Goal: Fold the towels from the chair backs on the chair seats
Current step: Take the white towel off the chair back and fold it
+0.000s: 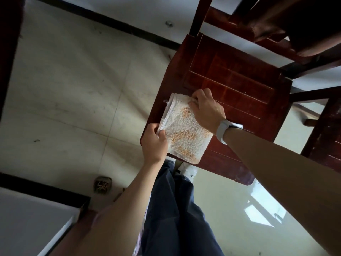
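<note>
From the head view, you look down on a red-brown wooden chair seat (pixel 230 80), and everything else sits around it. A white terry towel (pixel 184 130) with orange speckles lies folded into a small square on the near left corner of that seat, its nearest corner just overhanging the seat's front edge. Your left hand (pixel 154 143) is at the towel's left edge, by the seat's left rim, with thumb and fingers pinching the stacked layers there. Your right hand (pixel 206 109) lies over the towel's far right corner, further onto the seat, fingers curled and nipping the cloth at that corner. A white wristband (pixel 224 131) circles your right wrist, just above the seat's panel. Below the seat's front edge you see your dark blue trousers (pixel 175 209) and a white shoe (pixel 190 170) on the pale tiled floor (pixel 73 89). Beyond the seat's far side stands more dark wooden furniture (pixel 295 24), partly out of view.
</note>
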`<state>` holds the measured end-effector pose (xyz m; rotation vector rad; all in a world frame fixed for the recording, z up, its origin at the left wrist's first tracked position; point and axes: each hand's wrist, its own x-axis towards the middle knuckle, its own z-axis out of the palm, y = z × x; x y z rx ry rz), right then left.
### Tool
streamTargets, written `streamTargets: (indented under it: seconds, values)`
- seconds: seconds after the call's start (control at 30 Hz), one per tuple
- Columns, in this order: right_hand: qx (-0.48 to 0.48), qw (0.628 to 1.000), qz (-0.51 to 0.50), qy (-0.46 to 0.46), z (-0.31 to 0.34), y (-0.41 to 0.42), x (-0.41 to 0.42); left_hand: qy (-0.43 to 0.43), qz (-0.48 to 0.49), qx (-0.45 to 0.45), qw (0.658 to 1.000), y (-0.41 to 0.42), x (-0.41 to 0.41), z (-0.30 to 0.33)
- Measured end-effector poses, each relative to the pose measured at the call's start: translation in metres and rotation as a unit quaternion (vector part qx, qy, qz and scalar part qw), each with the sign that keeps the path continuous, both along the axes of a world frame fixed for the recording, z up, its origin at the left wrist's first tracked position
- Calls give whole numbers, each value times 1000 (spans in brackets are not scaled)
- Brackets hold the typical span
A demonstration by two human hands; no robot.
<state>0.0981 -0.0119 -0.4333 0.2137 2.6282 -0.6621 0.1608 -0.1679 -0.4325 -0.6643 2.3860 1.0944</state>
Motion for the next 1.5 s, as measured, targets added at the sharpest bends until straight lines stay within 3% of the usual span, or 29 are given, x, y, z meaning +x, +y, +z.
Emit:
streamTargets:
  seconds: [0.1,0.17,0.23,0.3,0.37,0.47,0.53,0.77,0.87,0.93,1.0,1.1,1.2,1.33,1.43,1.5]
  values:
    - [-22,1000,-11,7,-6,-1,-3,5,-7,-27,1000,-1,0,-7]
    - [-16,998,1,59,-2,2,2,13,-37,-42,998,-2,-1,-6]
    - [7,990,5,144,9,9,14,92,-103,-97,986,-4,-3,-2]
    - [26,978,13,208,16,15,36,190,-203,-151,948,-2,-9,1]
    - [43,971,41,230,14,15,64,229,-332,-158,901,4,-19,0]
    - [104,975,57,186,0,7,100,193,-506,-174,822,12,-31,-13]
    - [137,979,63,138,-8,-4,111,153,-550,-196,797,7,-37,-27]
    - [147,982,107,48,-34,-13,113,114,-564,-205,792,-15,-46,-44]
    - [80,988,103,78,-30,-6,111,117,-560,-214,792,-7,-47,-35]
    - [1,992,37,120,-22,-1,113,143,-548,-210,797,-2,-49,-26]
    - [-43,986,-98,127,-12,2,119,190,-535,-190,801,6,-55,-17]
    - [-93,935,-341,-13,2,1,124,211,-549,-156,793,27,-69,-8]
    - [-97,929,-316,-168,1,-1,122,110,-580,-135,796,49,-84,-12]
    - [-154,903,-342,-208,12,17,107,112,-540,-173,816,55,-90,-13]
    - [-96,912,-381,-117,23,53,96,10,-433,-105,895,53,-75,-6]
    - [-19,927,-375,7,25,72,93,-41,-387,-75,918,53,-57,-3]
